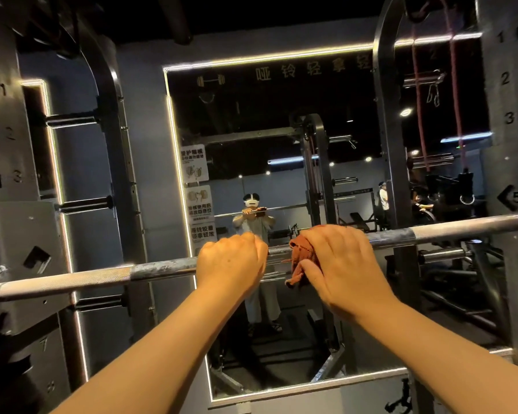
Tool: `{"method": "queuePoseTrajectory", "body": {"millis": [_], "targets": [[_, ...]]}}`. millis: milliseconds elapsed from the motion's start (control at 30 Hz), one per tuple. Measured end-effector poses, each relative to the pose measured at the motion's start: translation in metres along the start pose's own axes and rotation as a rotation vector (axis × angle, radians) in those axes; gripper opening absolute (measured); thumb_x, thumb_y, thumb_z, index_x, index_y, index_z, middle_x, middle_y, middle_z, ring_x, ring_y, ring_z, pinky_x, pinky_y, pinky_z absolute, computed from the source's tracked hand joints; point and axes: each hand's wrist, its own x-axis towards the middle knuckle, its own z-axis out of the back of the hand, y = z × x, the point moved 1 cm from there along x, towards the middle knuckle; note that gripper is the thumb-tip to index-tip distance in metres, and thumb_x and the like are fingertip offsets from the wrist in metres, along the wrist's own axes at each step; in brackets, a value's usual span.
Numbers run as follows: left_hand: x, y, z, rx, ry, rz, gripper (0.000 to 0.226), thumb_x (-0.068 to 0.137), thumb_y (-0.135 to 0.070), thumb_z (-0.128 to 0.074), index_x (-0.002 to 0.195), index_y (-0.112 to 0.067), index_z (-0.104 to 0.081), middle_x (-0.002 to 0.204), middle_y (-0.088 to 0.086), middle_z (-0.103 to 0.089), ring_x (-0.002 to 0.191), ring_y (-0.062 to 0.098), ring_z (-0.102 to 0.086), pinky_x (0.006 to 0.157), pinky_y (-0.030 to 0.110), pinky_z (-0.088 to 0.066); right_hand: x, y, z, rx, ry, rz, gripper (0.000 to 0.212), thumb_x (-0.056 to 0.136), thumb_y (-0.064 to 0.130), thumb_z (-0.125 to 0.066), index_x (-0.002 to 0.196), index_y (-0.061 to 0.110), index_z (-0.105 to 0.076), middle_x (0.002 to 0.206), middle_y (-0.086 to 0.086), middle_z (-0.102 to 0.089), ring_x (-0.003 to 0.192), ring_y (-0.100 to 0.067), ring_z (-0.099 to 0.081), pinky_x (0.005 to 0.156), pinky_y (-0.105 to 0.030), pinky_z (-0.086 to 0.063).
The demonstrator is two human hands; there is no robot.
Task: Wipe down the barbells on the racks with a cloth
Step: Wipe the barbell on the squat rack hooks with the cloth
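Across centre of frame: barbell (162,268) runs lower left to right edge, resting on rack (509,186). Left hand (231,261) clenched over bar, just left of centre. Right hand (338,264) grasps rust-brown cloth (299,261) against bar, just right of left hand, not touching it. Behind bar: mirror (251,115), lit edges, reflecting person.

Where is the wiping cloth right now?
In the head view, the reddish cloth is bunched on the barbell, gripped by the right hand, just right of the left hand.
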Motion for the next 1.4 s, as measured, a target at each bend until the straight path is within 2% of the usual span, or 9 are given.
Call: {"method": "queuePoseTrajectory", "body": {"millis": [100,267,333,467,767,967,1233,1300,1400], "targets": [[0.001,0.0,-0.002,-0.001,0.007,0.014,0.038,0.106,-0.033,-0.022,0.103,-0.019,-0.058,0.085,-0.001,-0.062,0.073,0.02,-0.062,0.078,0.038,-0.054,0.025,-0.008,0.018,-0.02,0.148,-0.06,0.047,0.102,0.055,-0.024,0.112,0.025,-0.058,0.098,0.004,-0.057,0.089,-0.021,-0.053,0.08,-0.039,-0.046],[0.001,0.0,-0.004,0.031,0.003,0.007,0.04,0.106,-0.035,-0.022,0.107,-0.018,-0.058,0.089,-0.001,-0.065,0.075,0.021,-0.064,0.077,0.039,-0.055,0.041,-0.006,0.02,-0.075,0.23,-0.08,0.05,0.104,0.051,-0.012,0.095,0.024,-0.053,0.083,0.004,-0.051,0.079,-0.021,-0.051,0.07,-0.035,-0.041],[0.0,0.0,-0.003,0.047,-0.002,-0.011,0.04,0.107,-0.036,-0.023,0.111,-0.017,-0.058,0.094,0.001,-0.067,0.079,0.022,-0.066,0.079,0.04,-0.056,0.023,-0.004,0.01,-0.056,0.09,-0.069,0.05,0.102,0.051,-0.013,0.102,0.024,-0.056,0.092,0.005,-0.052,0.085,-0.02,-0.048,0.076,-0.037,-0.04],[-0.002,-0.001,-0.001,0.059,-0.009,-0.035,0.04,0.107,-0.035,-0.023,0.113,-0.017,-0.058,0.097,0.001,-0.067,0.081,0.022,-0.067,0.08,0.041,-0.057,-0.013,-0.013,-0.007,-0.017,-0.031,0.031,0.058,0.098,0.048,-0.041,0.142,0.011,-0.046,0.137,-0.01,-0.046,0.128,-0.033,-0.042,0.117,-0.052,-0.026],[-0.001,-0.001,-0.001,0.066,0.003,-0.047,0.033,0.108,-0.034,-0.028,0.117,-0.018,-0.056,0.101,0.0,-0.065,0.086,0.021,-0.066,0.082,0.037,-0.054,0.032,-0.023,0.016,0.044,0.131,-0.079,0.052,0.101,0.057,-0.022,0.101,0.022,-0.061,0.088,0.005,-0.056,0.08,-0.018,-0.052,0.073,-0.036,-0.047],[-0.003,0.0,0.002,0.046,0.004,-0.041,0.03,0.108,-0.035,-0.032,0.118,-0.018,-0.054,0.101,-0.001,-0.064,0.086,0.02,-0.064,0.084,0.035,-0.054,-0.007,-0.025,0.002,0.022,-0.011,0.038,0.049,0.101,0.048,-0.036,0.133,0.015,-0.053,0.126,-0.005,-0.053,0.115,-0.027,-0.048,0.104,-0.047,-0.038],[-0.003,-0.003,0.003,0.106,0.01,-0.038,0.033,0.109,-0.035,-0.026,0.111,-0.017,-0.054,0.09,-0.003,-0.055,0.079,0.02,-0.061,0.078,0.035,-0.055,0.022,-0.037,0.017,0.021,0.105,-0.042,0.047,0.1,0.056,-0.021,0.099,0.026,-0.057,0.089,0.007,-0.052,0.079,-0.018,-0.05,0.072,-0.039,-0.045],[-0.002,-0.003,0.003,0.119,0.007,-0.022,0.035,0.109,-0.035,-0.024,0.109,-0.018,-0.054,0.085,-0.005,-0.049,0.072,0.018,-0.053,0.071,0.031,-0.048,0.014,-0.031,0.015,0.027,0.069,-0.082,0.039,0.101,0.053,-0.025,0.099,0.026,-0.055,0.093,0.006,-0.052,0.086,-0.02,-0.051,0.078,-0.039,-0.041],[-0.003,-0.004,0.004,0.135,0.001,-0.029,0.033,0.109,-0.034,-0.027,0.109,-0.017,-0.055,0.086,-0.004,-0.051,0.073,0.018,-0.056,0.068,0.03,-0.049,-0.008,-0.03,0.009,0.047,0.012,-0.027,0.045,0.102,0.049,-0.033,0.129,0.018,-0.053,0.123,-0.001,-0.053,0.115,-0.026,-0.048,0.105,-0.048,-0.038]]}}
